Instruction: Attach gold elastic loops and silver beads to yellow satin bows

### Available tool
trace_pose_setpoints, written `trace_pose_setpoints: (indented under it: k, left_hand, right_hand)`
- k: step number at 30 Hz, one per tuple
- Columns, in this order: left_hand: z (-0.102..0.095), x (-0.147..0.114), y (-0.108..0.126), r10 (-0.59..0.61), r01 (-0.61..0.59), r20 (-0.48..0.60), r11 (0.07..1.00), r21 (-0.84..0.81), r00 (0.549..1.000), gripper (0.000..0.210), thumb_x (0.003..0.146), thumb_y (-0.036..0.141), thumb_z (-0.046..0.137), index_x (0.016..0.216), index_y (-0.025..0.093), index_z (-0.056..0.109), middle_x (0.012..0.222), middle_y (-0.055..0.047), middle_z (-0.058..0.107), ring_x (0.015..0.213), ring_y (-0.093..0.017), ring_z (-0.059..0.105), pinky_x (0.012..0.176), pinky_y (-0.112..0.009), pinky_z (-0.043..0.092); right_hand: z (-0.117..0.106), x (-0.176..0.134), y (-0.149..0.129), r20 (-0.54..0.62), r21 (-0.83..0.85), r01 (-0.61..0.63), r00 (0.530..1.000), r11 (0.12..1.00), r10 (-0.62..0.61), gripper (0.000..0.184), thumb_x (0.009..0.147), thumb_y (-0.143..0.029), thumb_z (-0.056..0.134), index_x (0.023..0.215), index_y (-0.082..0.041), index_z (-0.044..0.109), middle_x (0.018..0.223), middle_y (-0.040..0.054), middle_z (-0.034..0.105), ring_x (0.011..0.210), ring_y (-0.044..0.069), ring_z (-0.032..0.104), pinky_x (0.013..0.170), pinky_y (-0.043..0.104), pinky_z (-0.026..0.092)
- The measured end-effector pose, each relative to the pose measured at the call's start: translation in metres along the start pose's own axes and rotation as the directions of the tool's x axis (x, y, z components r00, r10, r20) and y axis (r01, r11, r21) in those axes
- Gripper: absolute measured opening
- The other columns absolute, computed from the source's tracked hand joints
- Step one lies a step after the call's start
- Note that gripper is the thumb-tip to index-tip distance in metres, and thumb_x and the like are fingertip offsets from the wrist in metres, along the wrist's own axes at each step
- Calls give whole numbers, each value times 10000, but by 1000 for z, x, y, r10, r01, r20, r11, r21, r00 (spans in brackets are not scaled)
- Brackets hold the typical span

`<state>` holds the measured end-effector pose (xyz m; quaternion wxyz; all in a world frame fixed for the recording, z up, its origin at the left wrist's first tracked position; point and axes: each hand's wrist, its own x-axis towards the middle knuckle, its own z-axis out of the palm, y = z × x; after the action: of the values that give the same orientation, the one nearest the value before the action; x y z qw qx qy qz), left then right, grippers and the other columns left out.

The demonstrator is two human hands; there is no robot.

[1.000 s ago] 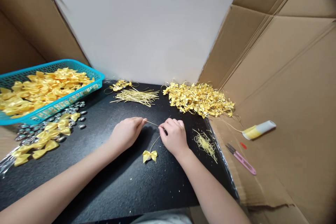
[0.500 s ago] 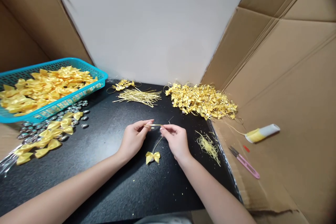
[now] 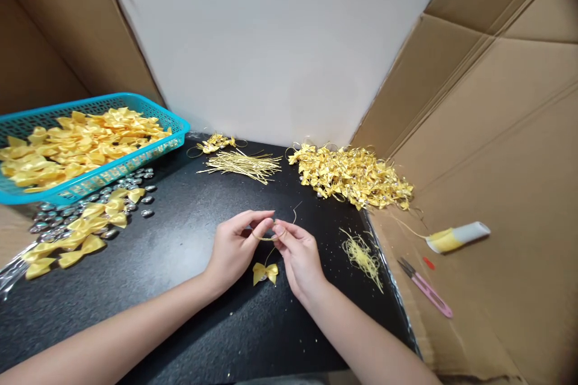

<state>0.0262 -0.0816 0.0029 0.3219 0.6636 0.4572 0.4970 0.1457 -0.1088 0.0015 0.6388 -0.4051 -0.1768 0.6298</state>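
Between my hands, a short gold cord (image 3: 265,239) bends into a curve. My left hand (image 3: 233,248) pinches one end of it, thumb against fingers. At the other end my right hand (image 3: 301,252) is closed on the cord, its fingertips touching those of the left. Just below them a yellow ribbon bow (image 3: 259,273) with a small shiny stone at its centre lies on the black table (image 3: 189,319). A thin thread (image 3: 270,254) runs from the bow up toward my right hand; where it ends is hidden by the fingers.
Left stands a turquoise basket (image 3: 183,127) of yellow bows, with loose bows (image 3: 88,245) and silver stones (image 3: 147,213) in front. Behind my hands lie gold cords (image 3: 244,166) and finished bows (image 3: 352,177). Right are thread scraps (image 3: 362,257), pink snips (image 3: 431,295) and a thread spool (image 3: 440,240).
The gold cord, held nearly straight before, is now curved into a loop. My hands have come together, fingertips meeting. The view has shifted slightly.
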Motion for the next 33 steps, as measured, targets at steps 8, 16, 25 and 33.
trace_pose_setpoints:
  k: [8, 16, 25, 33]
  left_hand:
    - [1, -3, 0, -90, 95, 41, 986, -135, 995, 205, 824, 325, 663, 942, 183, 750, 849, -46, 773, 713, -170, 709, 642, -238, 575]
    - [1, -4, 2, -116, 128, 73, 970, -207, 991, 234, 796, 358, 692, 922, 166, 737, 877, -72, 775, 789, -205, 727, 739, -294, 598]
    - [-4, -1, 3, -45, 72, 127, 974, -215, 991, 182, 785, 295, 715, 916, 171, 738, 876, -56, 777, 775, -180, 726, 729, -249, 589]
    - [-7, 0, 5, -61, 94, 151, 972, -217, 987, 189, 776, 310, 723, 902, 171, 741, 859, -61, 776, 762, -189, 726, 721, -260, 591]
  right_hand:
    - [-1, -3, 3, 17, -112, 111, 994, 987, -110, 222, 590, -382, 842, 698, -196, 786, 770, 8, 594, 689, 103, 472, 631, 237, 414]
    - [-3, -1, 7, 20, -236, 217, 976, 947, -219, 185, 655, -384, 790, 750, -225, 795, 808, 12, 560, 821, 158, 531, 790, 308, 444]
    - [-7, -1, 9, 35, -272, 260, 965, 926, -260, 188, 718, -385, 753, 813, -229, 795, 827, 20, 576, 855, 167, 552, 818, 317, 449]
    - [-6, -1, 7, 42, -300, 278, 960, 913, -278, 183, 709, -382, 753, 797, -227, 793, 830, 24, 577, 852, 171, 560, 789, 313, 467]
